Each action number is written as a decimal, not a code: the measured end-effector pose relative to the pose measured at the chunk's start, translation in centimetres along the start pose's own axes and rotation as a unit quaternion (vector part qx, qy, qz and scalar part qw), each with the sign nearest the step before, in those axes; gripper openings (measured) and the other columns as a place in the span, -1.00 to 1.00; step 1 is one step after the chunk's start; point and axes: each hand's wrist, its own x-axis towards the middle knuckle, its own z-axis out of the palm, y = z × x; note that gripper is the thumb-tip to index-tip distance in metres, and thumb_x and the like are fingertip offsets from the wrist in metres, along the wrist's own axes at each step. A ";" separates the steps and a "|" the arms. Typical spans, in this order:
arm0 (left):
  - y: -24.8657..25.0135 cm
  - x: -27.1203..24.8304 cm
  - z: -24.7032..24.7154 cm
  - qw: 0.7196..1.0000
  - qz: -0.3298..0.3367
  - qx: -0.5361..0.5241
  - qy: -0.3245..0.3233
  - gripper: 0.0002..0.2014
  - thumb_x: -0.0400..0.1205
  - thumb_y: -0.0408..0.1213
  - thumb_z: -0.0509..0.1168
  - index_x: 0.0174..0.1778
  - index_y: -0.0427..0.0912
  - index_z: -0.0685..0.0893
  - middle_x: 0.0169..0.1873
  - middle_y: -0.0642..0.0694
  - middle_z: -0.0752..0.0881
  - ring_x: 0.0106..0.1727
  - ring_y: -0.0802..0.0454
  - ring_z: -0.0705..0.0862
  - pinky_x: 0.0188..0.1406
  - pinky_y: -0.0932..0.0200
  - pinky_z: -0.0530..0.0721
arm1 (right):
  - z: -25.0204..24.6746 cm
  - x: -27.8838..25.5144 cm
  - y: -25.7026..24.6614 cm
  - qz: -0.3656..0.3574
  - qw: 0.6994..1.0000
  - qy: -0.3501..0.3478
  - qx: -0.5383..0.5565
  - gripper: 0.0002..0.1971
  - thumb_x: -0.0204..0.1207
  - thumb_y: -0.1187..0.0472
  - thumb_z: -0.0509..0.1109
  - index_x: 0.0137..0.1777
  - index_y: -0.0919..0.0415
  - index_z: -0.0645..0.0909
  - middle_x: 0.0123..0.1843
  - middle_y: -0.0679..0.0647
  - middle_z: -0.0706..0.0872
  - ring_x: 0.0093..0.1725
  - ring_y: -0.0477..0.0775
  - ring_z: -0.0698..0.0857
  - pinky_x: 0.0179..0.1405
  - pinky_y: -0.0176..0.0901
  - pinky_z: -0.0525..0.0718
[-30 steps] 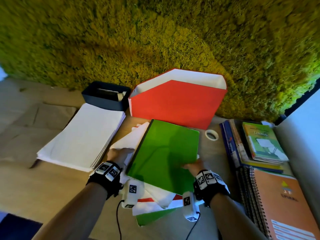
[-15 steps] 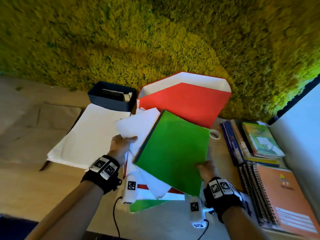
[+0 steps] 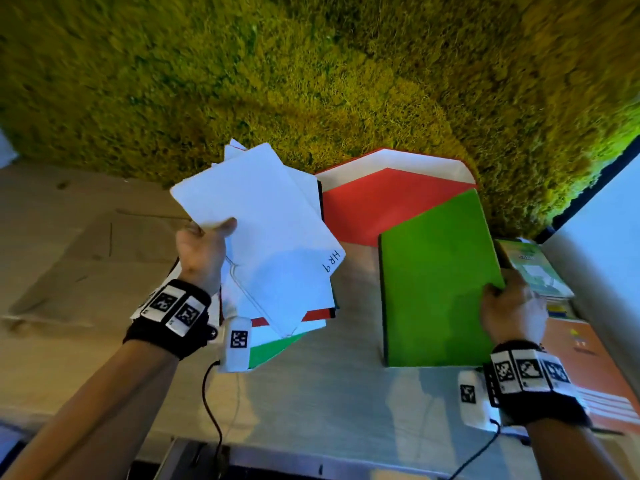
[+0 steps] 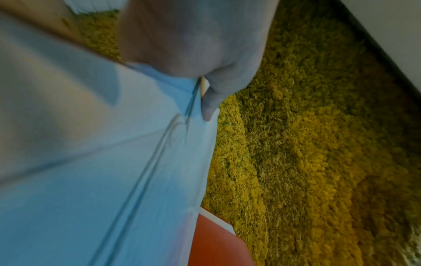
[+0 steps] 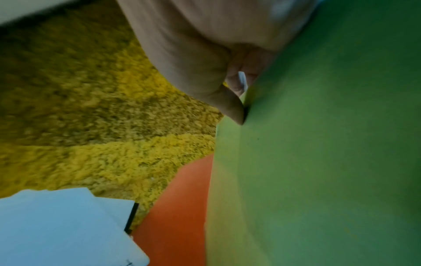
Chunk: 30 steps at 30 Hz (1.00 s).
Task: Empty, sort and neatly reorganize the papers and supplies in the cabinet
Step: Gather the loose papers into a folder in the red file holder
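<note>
My left hand [image 3: 204, 251] pinches a loose sheaf of white papers [image 3: 263, 237] at its left edge and holds it up above the table; one sheet is marked "HR 9". The left wrist view shows the thumb [image 4: 209, 106] pressed on the same papers [image 4: 102, 171]. My right hand [image 3: 509, 306] grips the right edge of a green folder [image 3: 436, 285], lifted and tilted, to the right of the papers. In the right wrist view the thumb [image 5: 232, 108] lies on the green folder [image 5: 318, 162]. A red file holder [image 3: 381, 206] stands behind both, against the moss wall.
Under the lifted papers lies a pile of red, white and green folders [image 3: 277, 344]. Books and spiral notebooks [image 3: 540, 275] are stacked at the right, partly hidden by my right hand. A yellow-green moss wall [image 3: 311, 81] backs the wooden table [image 3: 329, 403].
My left hand has lifted the white papers up and left, off the pile. My right hand has carried the green folder to the right, apart from the papers.
</note>
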 end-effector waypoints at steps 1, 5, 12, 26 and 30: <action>0.2 0.1 -0.4 1.000 -0.003 -0.008 -0.003 -0.67 0.50 -0.49 0.51 0.14 -0.41 0.63 0.18 -0.19 0.75 0.17 -0.03 0.73 0.00 0.26 0.70 | -0.5 -0.7 -1.1 -0.035 0.999 0.028 -0.001 -0.56 0.52 0.34 0.31 0.42 0.18 0.54 0.14 0.49 0.67 0.10 0.55 0.63 0.04 0.26 0.61; 1.2 -0.2 -1.4 0.998 -0.012 -0.066 -0.019 -0.50 0.48 -0.42 0.54 0.32 -0.49 0.60 0.18 -0.13 0.77 0.20 -0.01 0.75 0.06 0.19 0.72 | -1.7 -3.5 -5.0 -0.132 0.985 0.108 0.009 -0.59 0.41 0.38 0.30 0.25 0.16 0.67 0.17 0.35 0.61 -0.06 0.50 0.68 -0.14 0.25 0.66; 2.6 -0.4 -2.0 0.990 -0.015 -0.139 0.007 -0.78 0.50 -0.44 0.51 0.00 -0.12 0.74 -0.10 0.13 0.82 -0.02 0.16 0.77 0.13 0.14 0.71 | 2.7 -7.2 -8.9 -0.097 0.984 -0.133 -0.071 -0.75 0.52 0.32 0.33 0.17 0.30 0.67 0.13 0.37 0.71 0.12 0.42 0.70 0.11 0.10 0.64; -5.5 -1.5 -3.2 0.963 -0.215 -0.136 -0.085 -0.58 0.61 -0.22 0.45 0.35 -0.33 0.64 0.20 -0.22 0.76 0.20 -0.26 0.73 0.08 -0.09 0.73 | 5.5 -7.0 -8.2 0.155 0.778 -0.247 0.556 -0.70 0.68 0.12 0.26 0.21 0.32 0.66 0.04 0.23 0.81 0.03 0.26 0.76 -0.08 0.08 0.75; -7.8 -2.7 -1.9 0.923 -0.318 -0.185 -0.108 -0.59 0.61 -0.17 0.44 0.30 -0.34 0.64 0.03 -0.31 0.72 0.07 -0.26 0.73 -0.21 0.17 0.71 | 4.7 -6.0 -8.4 0.104 0.806 -0.173 0.557 -0.73 0.59 -0.01 0.37 0.16 0.13 0.61 0.11 0.18 0.77 0.09 0.14 0.75 0.12 0.18 0.73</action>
